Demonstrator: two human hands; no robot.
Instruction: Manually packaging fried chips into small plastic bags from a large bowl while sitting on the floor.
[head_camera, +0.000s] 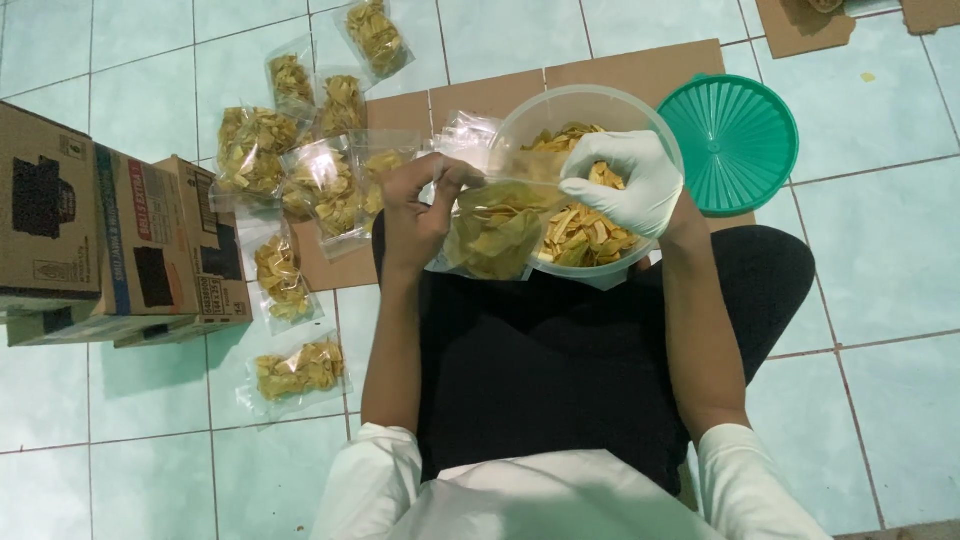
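Left hand (418, 212) pinches a half-filled clear bag (497, 232) open at its rim, beside the tub (628, 120) on the lap. Gloved right hand (628, 182) closes on chips (580, 232) over the tub. Risk: the slack mouth may fold, spilling chips onto the tiles (880, 260).

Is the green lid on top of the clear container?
No, the green lid lies on the floor beside the clear container, which is open and holds chips.
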